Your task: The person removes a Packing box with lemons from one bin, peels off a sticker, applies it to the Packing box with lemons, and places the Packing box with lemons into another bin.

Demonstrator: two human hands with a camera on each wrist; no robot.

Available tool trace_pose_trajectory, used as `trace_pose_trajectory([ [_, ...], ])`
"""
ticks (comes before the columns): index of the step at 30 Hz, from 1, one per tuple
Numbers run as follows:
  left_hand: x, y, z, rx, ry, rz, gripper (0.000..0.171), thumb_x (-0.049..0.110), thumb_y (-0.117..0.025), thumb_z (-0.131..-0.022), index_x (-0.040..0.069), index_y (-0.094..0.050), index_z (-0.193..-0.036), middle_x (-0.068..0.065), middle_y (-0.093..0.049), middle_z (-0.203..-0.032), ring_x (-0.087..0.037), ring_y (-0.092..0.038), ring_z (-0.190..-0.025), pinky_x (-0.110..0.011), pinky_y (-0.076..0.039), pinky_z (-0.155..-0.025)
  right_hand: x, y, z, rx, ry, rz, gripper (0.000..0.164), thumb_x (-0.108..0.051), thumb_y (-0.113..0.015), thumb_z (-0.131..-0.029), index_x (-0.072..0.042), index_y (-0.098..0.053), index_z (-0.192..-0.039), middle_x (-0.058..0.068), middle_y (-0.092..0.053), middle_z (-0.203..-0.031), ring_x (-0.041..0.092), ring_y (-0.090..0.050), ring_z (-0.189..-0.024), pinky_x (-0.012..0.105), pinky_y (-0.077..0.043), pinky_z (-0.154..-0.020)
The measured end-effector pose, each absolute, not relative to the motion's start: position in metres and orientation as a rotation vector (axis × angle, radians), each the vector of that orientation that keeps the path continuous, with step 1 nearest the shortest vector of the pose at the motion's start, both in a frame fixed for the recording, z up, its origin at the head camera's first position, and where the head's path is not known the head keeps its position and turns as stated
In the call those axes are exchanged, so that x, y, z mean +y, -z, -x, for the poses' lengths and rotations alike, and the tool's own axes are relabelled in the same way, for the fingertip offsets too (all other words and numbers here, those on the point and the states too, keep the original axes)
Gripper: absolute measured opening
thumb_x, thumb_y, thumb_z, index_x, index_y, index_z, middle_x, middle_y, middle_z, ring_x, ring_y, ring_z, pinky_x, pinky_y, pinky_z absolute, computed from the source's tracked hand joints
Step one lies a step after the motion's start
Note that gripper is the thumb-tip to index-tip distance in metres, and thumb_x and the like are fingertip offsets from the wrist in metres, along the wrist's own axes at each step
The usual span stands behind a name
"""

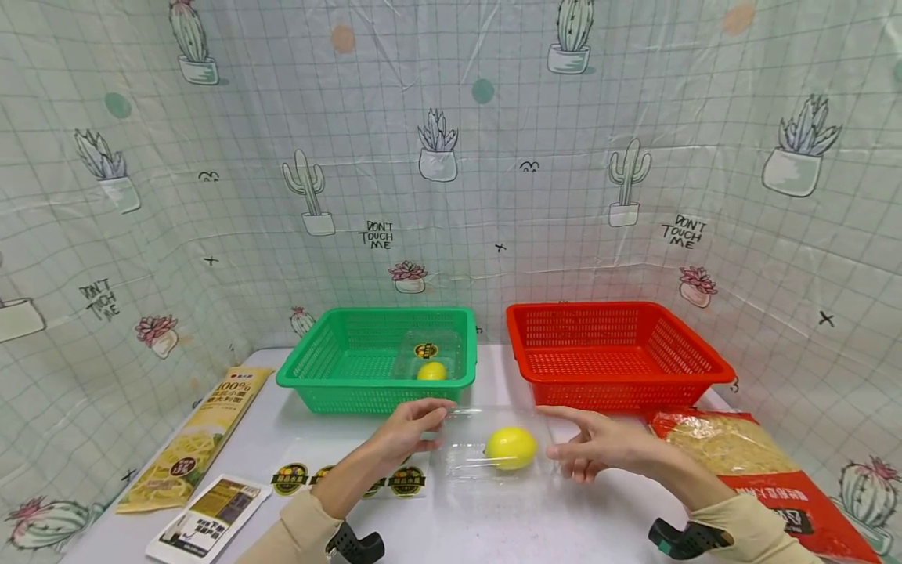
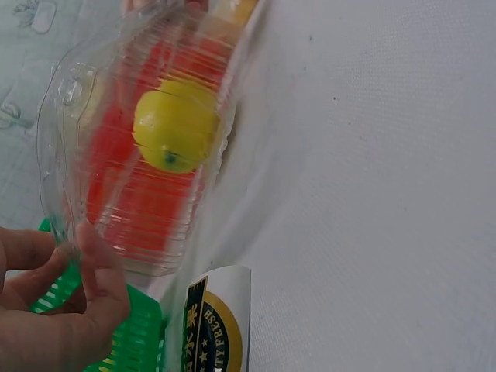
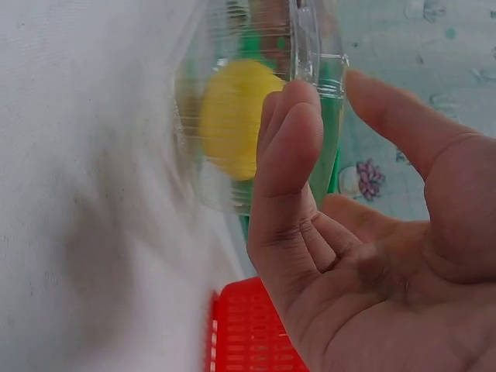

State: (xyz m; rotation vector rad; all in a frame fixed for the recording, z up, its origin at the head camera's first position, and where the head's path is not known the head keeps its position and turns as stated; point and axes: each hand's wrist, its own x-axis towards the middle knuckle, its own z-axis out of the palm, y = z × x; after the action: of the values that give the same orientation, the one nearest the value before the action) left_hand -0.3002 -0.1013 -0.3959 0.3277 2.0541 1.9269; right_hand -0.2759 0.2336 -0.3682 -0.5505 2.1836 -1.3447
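The lemon is held in a clear clamshell at lower centre, pinched by the left hand; it is touched by the wide-spread right hand; by uneven tilting, the lemon might be spilled.

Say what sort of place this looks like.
Probably a staged booth, perhaps for packing: a cactus-print backdrop encloses the white table on three sides, and a sheet of labels lies on it.
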Motion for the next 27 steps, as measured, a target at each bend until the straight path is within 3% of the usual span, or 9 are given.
trace_pose_trajectory([
  [9, -0.102, 0.401, 0.301, 2.106, -1.895, -0.336, 0.037, 0.016, -0.048, -0.104, -0.003, -0.054, -0.134, -0.009, -0.054, -0.11, -0.014, -0.044, -0.085, -0.023, -0.049, -0.071, 0.228, 0.371, 0.273, 2.187, 1.336, 0.615, 0.083, -0.024, -0.07, -0.091, -0.006, -0.021, -0.156, 0.008, -0.065, -0.072, 0.014, -0.058, -0.056, 0.025, -0.053, -0.054],
  [21, -0.102, 0.403, 0.302, 2.114, -1.872, -0.357, 0.038, 0.019, -0.048, -0.104, -0.001, -0.054, -0.136, -0.006, -0.051, -0.105, -0.015, -0.043, -0.087, -0.025, -0.05, -0.074, 0.225, 0.371, 0.271, 2.372, 1.197, 0.65, 0.084, -0.032, -0.073, -0.089, -0.008, -0.026, -0.154, 0.012, -0.069, -0.076, 0.024, -0.065, -0.059, 0.034, -0.056, -0.053],
  [27, -0.103, 0.404, 0.303, 2.155, -1.843, -0.397, 0.039, 0.02, -0.048, -0.104, -0.001, -0.053, -0.137, -0.017, -0.054, -0.12, -0.016, -0.045, -0.091, -0.028, -0.054, -0.078, 0.222, 0.371, 0.27, 2.529, 1.117, 0.685, 0.08, -0.035, -0.076, -0.085, -0.009, -0.037, -0.149, 0.014, -0.063, -0.1, 0.024, -0.064, -0.074, 0.033, -0.055, -0.055],
])
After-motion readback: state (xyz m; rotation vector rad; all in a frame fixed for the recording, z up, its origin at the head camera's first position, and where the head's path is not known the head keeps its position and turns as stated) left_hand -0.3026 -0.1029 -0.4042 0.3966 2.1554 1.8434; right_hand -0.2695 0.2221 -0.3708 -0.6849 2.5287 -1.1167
